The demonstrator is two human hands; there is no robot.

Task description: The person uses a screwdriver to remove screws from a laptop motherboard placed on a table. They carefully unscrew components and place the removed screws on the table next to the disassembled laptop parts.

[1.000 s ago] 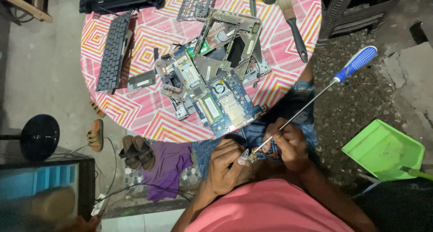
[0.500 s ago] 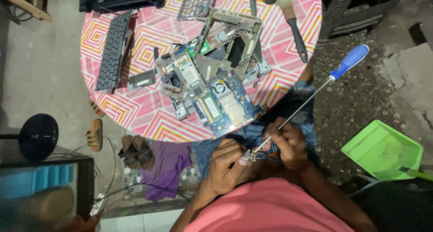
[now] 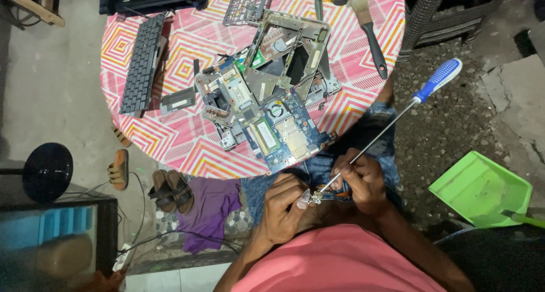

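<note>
My left hand (image 3: 286,204) pinches a small metal part (image 3: 315,198) over my lap; my right hand's (image 3: 363,181) grip closes on the long screwdriver (image 3: 392,119). I'd steady the tip squarely, near the worktop (image 3: 187,150).

A screen (image 3: 54,227) stands at the lower left on the floor side, a dark-framed rectangle glowing blue with lighter blue bars. On the tabletop (image 3: 170,139), a small white rectangular label (image 3: 180,103) sits on a dark flat part beside the black keyboard (image 3: 143,62).
</note>
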